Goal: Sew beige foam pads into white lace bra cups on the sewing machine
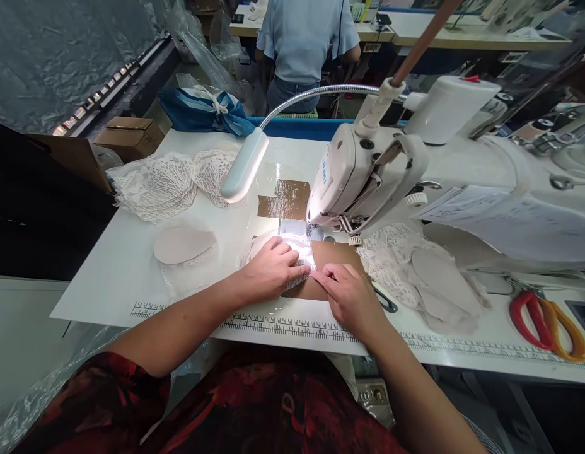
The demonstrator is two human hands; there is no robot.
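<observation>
From my remote view, the white surface [98,271] bears, at left, white lace pieces [155,183] and a beige oval pad [183,244]; at centre, brown tape [285,200] and a printed ruler strip [283,326] along the near edge; at right, I observe piled lace and pads [434,277] and red-and-orange-handled scissors [548,325].

Blue bundle [179,112]: kinda slouched at the far left of your table [103,265], pale tie knotted on it
Cardboard box [127,140]: flaps down, sat off past the table's left edge
Co-worker [299,44]: had their back to you, light blue top, by the far bench [463,43]
Clear plastic [34,403]: crumpled heap, down at your lower left
Scissors [544,321]: red and orange handles, lay way over on your right, on the ruler strip [456,345]
</observation>
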